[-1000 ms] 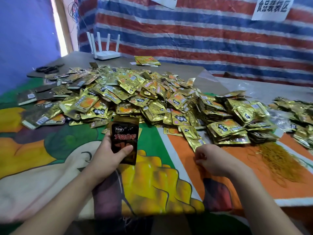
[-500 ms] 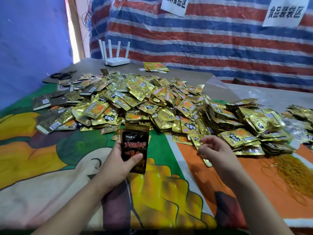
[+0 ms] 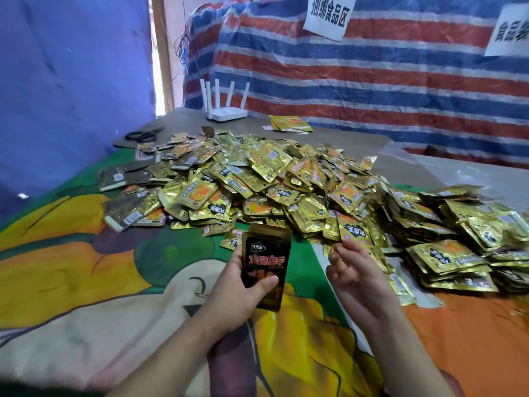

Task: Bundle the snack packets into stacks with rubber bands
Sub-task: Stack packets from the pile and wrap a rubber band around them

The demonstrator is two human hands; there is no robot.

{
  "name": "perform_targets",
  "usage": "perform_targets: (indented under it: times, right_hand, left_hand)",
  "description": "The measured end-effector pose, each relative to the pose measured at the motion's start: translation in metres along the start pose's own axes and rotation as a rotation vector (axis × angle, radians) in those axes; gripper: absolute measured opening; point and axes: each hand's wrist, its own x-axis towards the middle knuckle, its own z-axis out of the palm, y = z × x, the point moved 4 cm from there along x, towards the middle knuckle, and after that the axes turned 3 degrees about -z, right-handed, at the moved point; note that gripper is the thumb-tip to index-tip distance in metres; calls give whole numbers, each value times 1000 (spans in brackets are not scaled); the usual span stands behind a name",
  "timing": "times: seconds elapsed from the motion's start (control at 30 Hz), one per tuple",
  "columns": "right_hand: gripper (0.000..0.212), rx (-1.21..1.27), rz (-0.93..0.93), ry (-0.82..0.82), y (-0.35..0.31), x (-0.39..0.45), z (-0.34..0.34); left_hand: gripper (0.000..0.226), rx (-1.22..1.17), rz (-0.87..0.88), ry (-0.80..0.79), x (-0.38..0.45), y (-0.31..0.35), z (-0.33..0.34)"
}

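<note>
The left hand (image 3: 233,296) grips an upright stack of dark, glossy snack packets with red lettering (image 3: 266,267), thumb pressed across the front face and fingers wrapped behind, holding it above the colourful printed cloth (image 3: 86,282) that covers the table. Just to its right, the right hand (image 3: 353,272) hangs with palm turned inward and fingers loosely bent, its fingertips touching the near edge of a gold foil packet (image 3: 333,253); whether they actually pinch it cannot be told. Beyond both hands sprawls a wide heap of loose gold foil snack packets (image 3: 272,179), with flatter piles of the same gold packets (image 3: 458,239) to the right. A white router with upright antennas (image 3: 226,110) stands at the table's far edge, near the red-and-blue striped tarpaulin (image 3: 372,81).
</note>
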Motion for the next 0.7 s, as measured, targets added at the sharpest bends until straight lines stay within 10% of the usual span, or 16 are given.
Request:
perform_targets:
  times: [0.47,0.7]
  right_hand:
    - [26,-181,187,-33,22,0,-6]
    - [28,-1581,-369,-159,25,-4,-3]
  left_hand:
    - [48,18,20,-51,-6,8,3]
    - [47,31,29,-41,-7,9,2]
